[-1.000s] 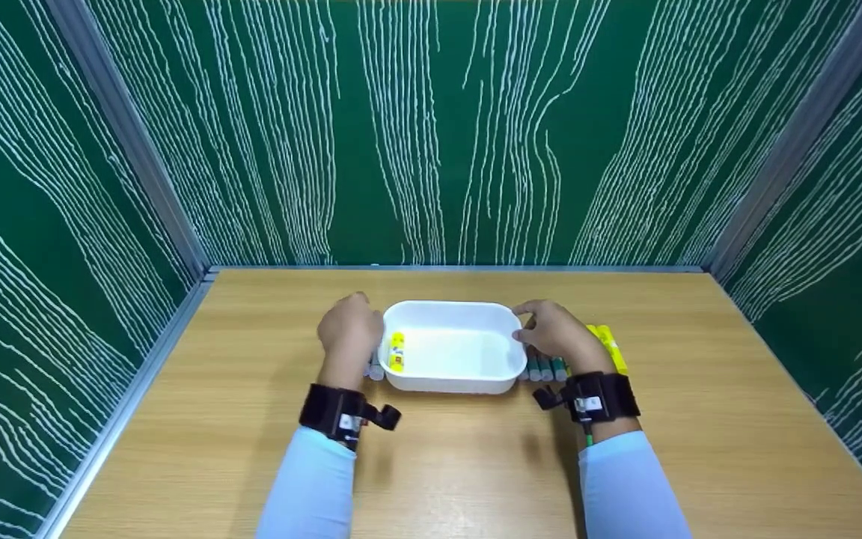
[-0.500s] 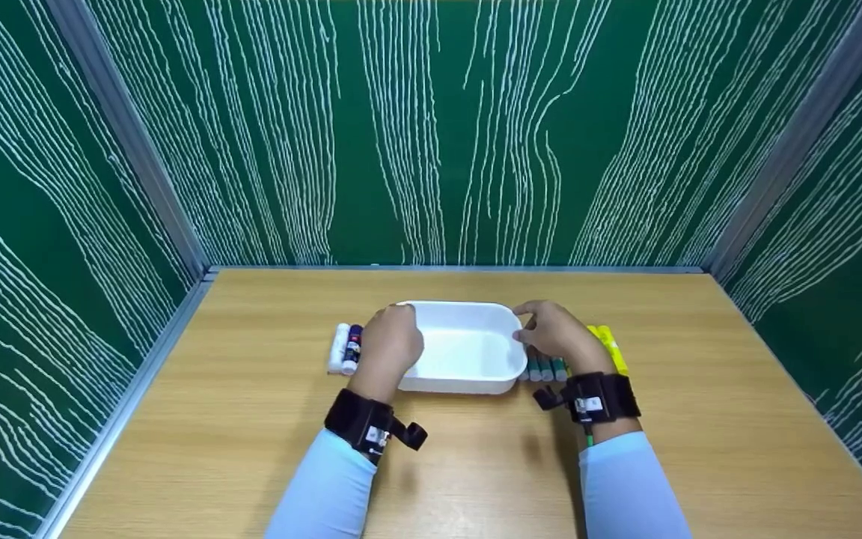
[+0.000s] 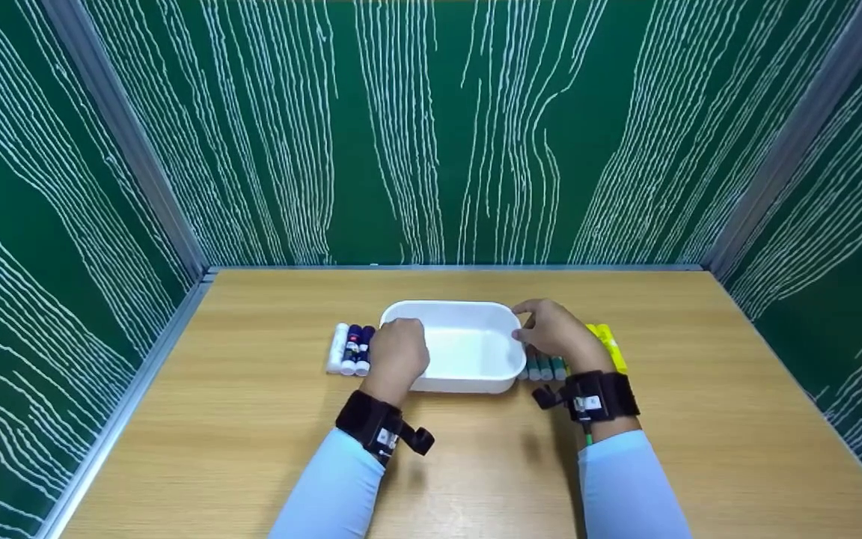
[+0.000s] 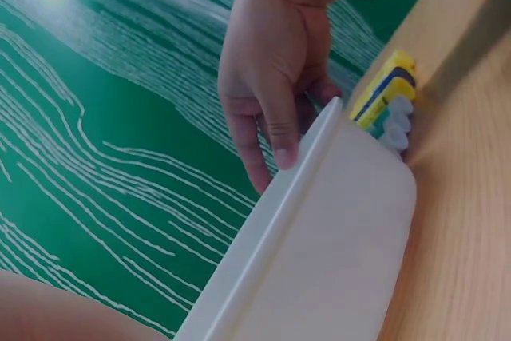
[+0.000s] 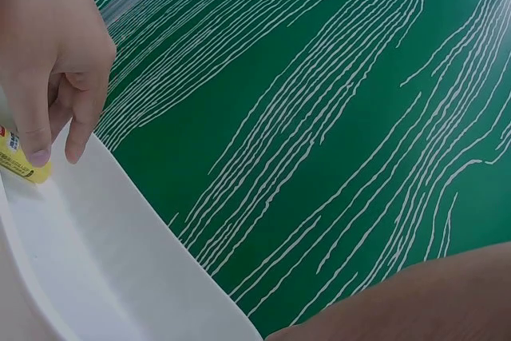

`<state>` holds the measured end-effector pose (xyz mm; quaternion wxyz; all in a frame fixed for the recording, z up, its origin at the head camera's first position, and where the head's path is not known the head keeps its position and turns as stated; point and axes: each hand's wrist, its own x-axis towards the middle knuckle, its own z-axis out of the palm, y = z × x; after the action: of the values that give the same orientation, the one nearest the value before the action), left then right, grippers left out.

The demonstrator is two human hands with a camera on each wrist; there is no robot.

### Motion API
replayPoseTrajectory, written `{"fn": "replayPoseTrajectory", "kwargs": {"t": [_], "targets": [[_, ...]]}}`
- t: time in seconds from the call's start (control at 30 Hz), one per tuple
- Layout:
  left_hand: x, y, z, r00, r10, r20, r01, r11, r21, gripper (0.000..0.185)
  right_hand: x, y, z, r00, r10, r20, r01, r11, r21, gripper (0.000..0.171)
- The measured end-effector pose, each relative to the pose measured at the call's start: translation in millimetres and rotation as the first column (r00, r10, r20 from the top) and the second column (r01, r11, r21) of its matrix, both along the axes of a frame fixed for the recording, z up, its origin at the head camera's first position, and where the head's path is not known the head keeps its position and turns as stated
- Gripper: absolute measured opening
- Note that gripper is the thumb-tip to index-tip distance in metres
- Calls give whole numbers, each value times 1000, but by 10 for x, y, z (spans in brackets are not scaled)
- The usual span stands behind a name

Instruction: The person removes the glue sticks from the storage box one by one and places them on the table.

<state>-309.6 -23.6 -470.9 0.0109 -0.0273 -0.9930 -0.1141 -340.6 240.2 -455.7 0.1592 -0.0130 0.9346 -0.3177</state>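
Note:
A white plastic tray (image 3: 468, 352) stands mid-table. My left hand (image 3: 399, 350) is over its left end, covering that inside corner in the head view. The right wrist view shows a yellow glue stick (image 5: 22, 164) in the tray, with the left hand's (image 5: 56, 61) thumb over it. Thumb and forefinger point down, apart. At the tray's right end, my right hand (image 3: 554, 329) holds the rim; in the left wrist view this right hand (image 4: 275, 69) has its thumb against the rim. Glue sticks lie outside both ends of the tray.
Left of the tray, a white glue stick (image 3: 337, 348) and dark purple ones (image 3: 352, 350) lie side by side. On the right are several green sticks (image 3: 545, 367) and yellow ones (image 3: 610, 348), partly hidden by the right hand. Green panels (image 3: 446, 135) enclose the wooden table (image 3: 461, 464).
My left hand has moved right, from beside the tray to over its left end, uncovering the white and purple glue sticks. The right hand and tray have stayed put.

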Motion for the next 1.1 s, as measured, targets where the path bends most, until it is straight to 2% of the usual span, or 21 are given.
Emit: {"fn": "replayPoseTrajectory", "kwargs": {"t": [0.13,0.37,0.67,0.8,1.1], "targets": [[-10,4,-14,1000,-2,-1,2,1000,17,17,1,0,-10,1000,-1,0,1,1000,8,54],[-23,-23,-51,1000,-19,-8,19,995,101,19,-1,13,-22,1000,8,-12,-8,1000,26,54],[-7,-56,-70,998,-40,-49,44,995,89,17,0,15,-3,1000,11,-8,-11,1000,22,53],[-35,-54,-91,999,-34,-19,36,994,99,16,2,18,10,1000,19,-8,-19,1000,9,54],[-71,-51,-100,995,-27,101,12,989,145,12,2,22,13,1000,17,-8,-17,1000,3,54]]}}
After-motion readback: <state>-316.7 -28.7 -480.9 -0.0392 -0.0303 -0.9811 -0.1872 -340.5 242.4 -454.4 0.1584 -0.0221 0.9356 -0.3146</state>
